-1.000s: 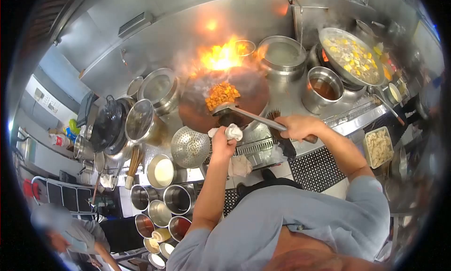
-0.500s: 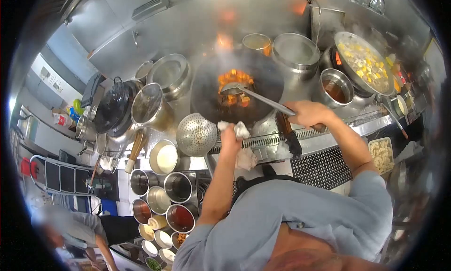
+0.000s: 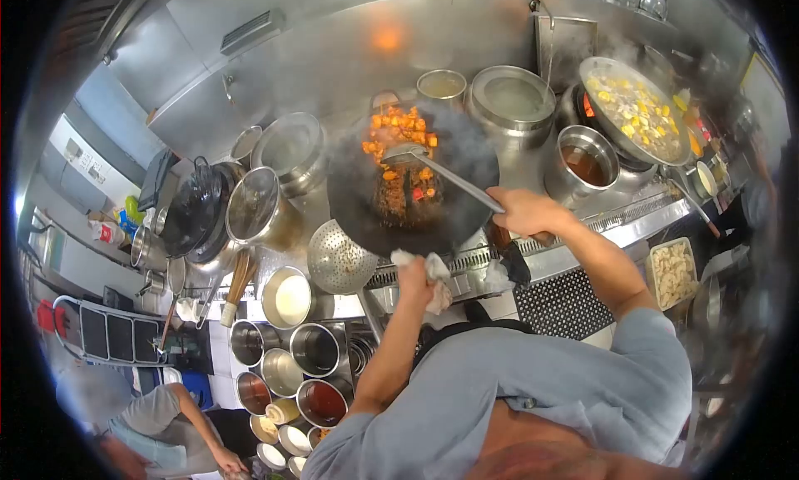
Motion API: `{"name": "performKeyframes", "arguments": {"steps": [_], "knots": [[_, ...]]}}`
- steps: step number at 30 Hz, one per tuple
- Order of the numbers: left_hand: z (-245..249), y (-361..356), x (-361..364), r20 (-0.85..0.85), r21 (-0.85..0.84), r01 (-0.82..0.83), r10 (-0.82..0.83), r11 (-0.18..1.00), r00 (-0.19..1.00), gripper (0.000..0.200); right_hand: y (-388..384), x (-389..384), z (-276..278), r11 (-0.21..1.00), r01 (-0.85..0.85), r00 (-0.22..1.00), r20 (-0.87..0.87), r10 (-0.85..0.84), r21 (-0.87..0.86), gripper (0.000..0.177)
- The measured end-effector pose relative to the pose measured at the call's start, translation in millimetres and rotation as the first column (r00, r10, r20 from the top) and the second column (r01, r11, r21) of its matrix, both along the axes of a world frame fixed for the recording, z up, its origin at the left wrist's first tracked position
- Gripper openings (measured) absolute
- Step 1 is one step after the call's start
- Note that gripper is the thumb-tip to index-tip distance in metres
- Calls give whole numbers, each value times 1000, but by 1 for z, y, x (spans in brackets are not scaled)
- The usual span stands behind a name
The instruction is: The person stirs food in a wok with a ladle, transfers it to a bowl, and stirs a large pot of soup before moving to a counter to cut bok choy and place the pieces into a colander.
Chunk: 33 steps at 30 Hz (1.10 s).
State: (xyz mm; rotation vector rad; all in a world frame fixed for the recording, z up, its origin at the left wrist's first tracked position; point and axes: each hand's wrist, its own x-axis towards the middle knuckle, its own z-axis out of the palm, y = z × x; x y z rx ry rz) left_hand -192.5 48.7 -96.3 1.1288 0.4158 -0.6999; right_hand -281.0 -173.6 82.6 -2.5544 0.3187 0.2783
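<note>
My right hand (image 3: 528, 212) is closed around the handle of a long metal ladle (image 3: 456, 178), whose bowl rests among the food in a dark wok (image 3: 470, 160). Orange-brown chunks (image 3: 401, 129) lie up the far side of the wok, with darker pieces and a bit of red nearer its middle. At the wok's near rim, my left hand (image 3: 414, 284) is closed on a white cloth (image 3: 437, 272); the part of the wok under the cloth is hidden. A perforated skimmer (image 3: 341, 259) lies just left of that hand.
A pan of yellow and pale pieces (image 3: 637, 118) steams at right, beside a pot of brown liquid (image 3: 588, 161). Lidded pots stand behind. Several sauce containers (image 3: 323, 403) sit lower left, near another person (image 3: 179, 430). A tray of pale pieces (image 3: 674, 274) is at right.
The wok has tipped, and its food has spread up the far side. The flare behind it has shrunk. My left hand is slightly lower in view. The other person's arm has swung outward.
</note>
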Motion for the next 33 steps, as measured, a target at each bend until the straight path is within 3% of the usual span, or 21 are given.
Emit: {"name": "performKeyframes", "arguments": {"steps": [2,3,4,6,13,15,16,18,19,21,27,30,31,32,33], "knots": [[1,-15,36,16,-79,-162,163,984,986,17,7,-13,30,979,81,996,-56,-72,186,54],[11,-14,57,0,-31,-35,35,999,999,15,6,-15,27,979,76,996,-68,-65,187,54],[-6,-19,84,10,-120,-1,2,993,1000,11,2,-17,25,964,119,993,-51,-110,239,56],[1,-25,107,45,-106,66,-61,992,997,10,2,-21,23,926,179,982,2,-191,332,57],[-16,-23,121,43,-156,126,-121,980,992,10,-11,-14,-29,730,307,900,64,-432,611,47],[-14,-25,119,48,-139,105,-99,985,994,8,-11,-2,-42,579,339,857,11,-515,741,36],[-12,-25,118,54,-121,88,-82,989,995,5,-10,8,-54,578,337,858,10,-513,744,36],[-11,-24,118,59,-115,87,-81,989,995,5,-6,32,-81,356,306,848,-82,-524,883,26],[-11,-25,117,60,-114,88,-81,990,995,5,1,43,-91,351,305,846,-83,-526,885,26],[-16,-26,116,69,-126,110,-102,986,992,5,14,61,-101,227,357,858,-221,-464,906,27],[-8,-23,112,73,-50,60,-56,997,996,7,1,9,-85,305,367,907,-265,-327,879,29],[-17,-25,114,78,-91,62,-55,994,995,7,-13,53,-114,668,345,916,-82,-392,659,38],[-21,-23,118,89,-119,133,-123,984,988,9,-3,69,-111,691,300,922,-15,-387,658,39],[-22,-20,118,79,-112,143,-135,983,988,11,-2,87,-140,479,317,891,-85,-446,819,34],[-19,-21,118,74,-108,149,-142,983,987,12,15,88,-120,472,387,871,-147,-468,792,32]]}}
